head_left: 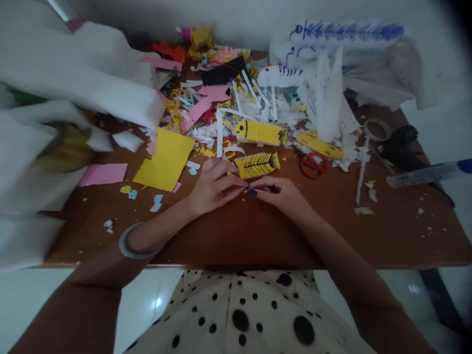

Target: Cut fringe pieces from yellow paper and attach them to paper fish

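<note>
My left hand [214, 184] and my right hand [280, 192] meet fingertip to fingertip on the brown table [258, 231], pinched together on something tiny that I cannot make out. Just beyond them lies a yellow paper fish with black pen lines [257, 164], and my left fingers touch its lower edge. A second yellow paper fish [260, 132] lies farther back. A grey bangle [131, 242] circles my left wrist.
Red-handled scissors [312, 164] lie right of the fish. A yellow sheet [165, 160] and a pink sheet [103, 174] lie to the left. Paper scraps [221, 93] pile up at the back, white paper [73, 83] at the left. A tape roll [376, 130] and marker [429, 174] sit at right.
</note>
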Available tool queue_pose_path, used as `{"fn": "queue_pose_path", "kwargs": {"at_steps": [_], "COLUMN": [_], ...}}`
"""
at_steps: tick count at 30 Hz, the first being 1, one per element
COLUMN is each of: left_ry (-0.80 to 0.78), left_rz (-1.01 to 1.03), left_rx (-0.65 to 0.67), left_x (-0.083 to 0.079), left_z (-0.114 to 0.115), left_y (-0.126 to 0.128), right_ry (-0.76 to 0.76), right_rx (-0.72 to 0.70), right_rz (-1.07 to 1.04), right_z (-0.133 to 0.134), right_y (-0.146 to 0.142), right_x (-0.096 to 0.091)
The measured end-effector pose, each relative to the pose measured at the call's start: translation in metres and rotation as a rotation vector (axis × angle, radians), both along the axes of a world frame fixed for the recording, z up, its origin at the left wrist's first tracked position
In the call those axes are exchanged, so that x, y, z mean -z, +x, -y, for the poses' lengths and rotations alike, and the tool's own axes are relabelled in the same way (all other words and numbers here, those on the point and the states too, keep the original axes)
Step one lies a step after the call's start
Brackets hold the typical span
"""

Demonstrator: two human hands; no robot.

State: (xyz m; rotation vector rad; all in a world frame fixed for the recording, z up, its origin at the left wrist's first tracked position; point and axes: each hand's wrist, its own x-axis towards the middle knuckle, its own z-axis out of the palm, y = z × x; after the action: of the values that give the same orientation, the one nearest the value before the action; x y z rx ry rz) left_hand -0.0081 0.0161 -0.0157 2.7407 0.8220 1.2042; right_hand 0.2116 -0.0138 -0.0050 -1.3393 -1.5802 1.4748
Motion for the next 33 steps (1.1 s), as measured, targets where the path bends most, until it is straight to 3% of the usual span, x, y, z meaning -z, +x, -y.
{"fn": "queue_pose_path", "kwargs": {"at_steps": [16,26,33], "left_ry": [-0.173,-0.180,-0.267], "left_rz": [-0.139,-0.182,-0.204], "left_rx": [-0.059,-0.033,0.011], "left_x": [-0.0012,0.0036,0.0009], "left_z": [0.0028,0.0052,0.0070], "left_y": [-0.0036,0.0041,0.0033], "right_ry": [0.001,0.203,0.287], "right_rx": [0.140,0.143,0.087], "right_rz": [0.013,0.084,0.136], "right_z": [0.0003,0.0035,0.0057], "right_y": [-0.0082,-0.0081,-0.0088], "right_x": [-0.0023,0.0045,0.0038]}}
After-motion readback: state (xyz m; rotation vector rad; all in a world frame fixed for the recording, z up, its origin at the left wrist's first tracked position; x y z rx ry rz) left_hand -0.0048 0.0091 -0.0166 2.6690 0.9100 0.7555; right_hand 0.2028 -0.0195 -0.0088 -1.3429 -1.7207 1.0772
